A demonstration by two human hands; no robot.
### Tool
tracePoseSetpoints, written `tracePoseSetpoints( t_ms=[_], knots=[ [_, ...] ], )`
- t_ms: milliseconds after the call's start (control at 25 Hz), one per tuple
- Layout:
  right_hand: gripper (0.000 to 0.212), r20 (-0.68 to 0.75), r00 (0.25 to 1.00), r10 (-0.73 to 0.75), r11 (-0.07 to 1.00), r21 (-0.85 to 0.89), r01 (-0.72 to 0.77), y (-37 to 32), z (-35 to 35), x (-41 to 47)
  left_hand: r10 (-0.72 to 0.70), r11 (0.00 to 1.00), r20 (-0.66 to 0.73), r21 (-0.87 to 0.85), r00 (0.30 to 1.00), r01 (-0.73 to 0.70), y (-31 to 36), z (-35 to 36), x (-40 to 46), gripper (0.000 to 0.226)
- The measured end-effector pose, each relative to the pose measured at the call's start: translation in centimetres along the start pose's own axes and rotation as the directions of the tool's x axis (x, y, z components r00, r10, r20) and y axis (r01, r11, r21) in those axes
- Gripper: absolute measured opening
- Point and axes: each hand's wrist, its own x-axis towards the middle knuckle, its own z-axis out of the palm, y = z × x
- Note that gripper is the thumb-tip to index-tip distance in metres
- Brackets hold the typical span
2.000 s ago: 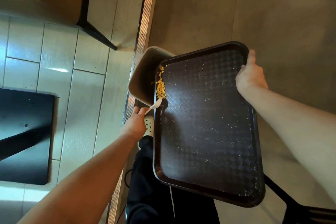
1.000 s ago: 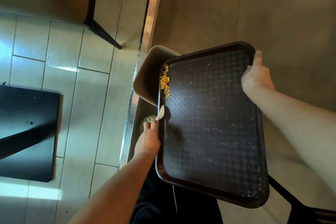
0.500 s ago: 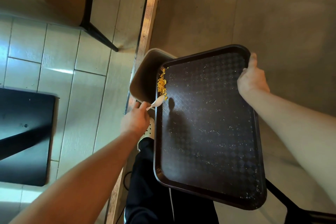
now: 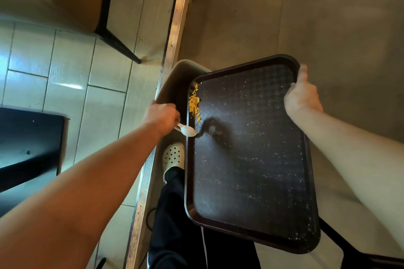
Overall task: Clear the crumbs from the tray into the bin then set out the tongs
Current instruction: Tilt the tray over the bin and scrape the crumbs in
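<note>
A dark brown tray is held over the floor, its far left corner above a beige bin. My right hand grips the tray's far right edge. A pile of yellow crumbs lies against the tray's left rim, near the bin. My left hand holds a white plastic spoon whose bowl rests on the tray's left rim just below the crumbs. Fine white specks cover the tray's surface. No tongs are in view.
A metal floor strip runs past the bin between pale tiles and grey flooring. A table leg stands at the upper left, a dark tabletop at the left. My white clog and black trousers are below the tray.
My left hand has moved up and to the right along the tray's rim, and the spoon now points down-right with its bowl below the crumbs. The tray has hardly moved.
</note>
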Motion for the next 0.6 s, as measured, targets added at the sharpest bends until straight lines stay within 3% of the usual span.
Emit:
tracePoseSetpoints(
  t_ms=[120, 240, 440, 600],
  knots=[
    [0.058, -0.007, 1.000, -0.001, 1.000, 0.002, 0.001, 0.2, 0.1, 0.0, 0.064, 0.981, -0.042, 0.184, 0.997, -0.055, 0.8, -1.1, 1.2, 0.022],
    [0.058, -0.005, 1.000, 0.003, 1.000, 0.005, -0.003, 0.2, 0.3, 0.0, 0.070, 0.964, -0.081, 0.261, 0.994, -0.047, 1.1, -2.1, 1.8, 0.024],
    [0.057, -0.003, 1.000, 0.012, 1.000, -0.001, -0.012, 0.3, 0.6, -0.2, 0.066, 0.992, -0.155, 0.114, 0.986, -0.049, 0.3, -2.3, 1.4, 0.027],
    [0.058, 0.001, 1.000, 0.022, 1.000, -0.003, -0.022, 0.4, 0.5, -0.2, 0.120, 0.993, -0.057, -0.002, 0.991, -0.120, -0.5, -1.3, 0.7, 0.030]
  ],
)
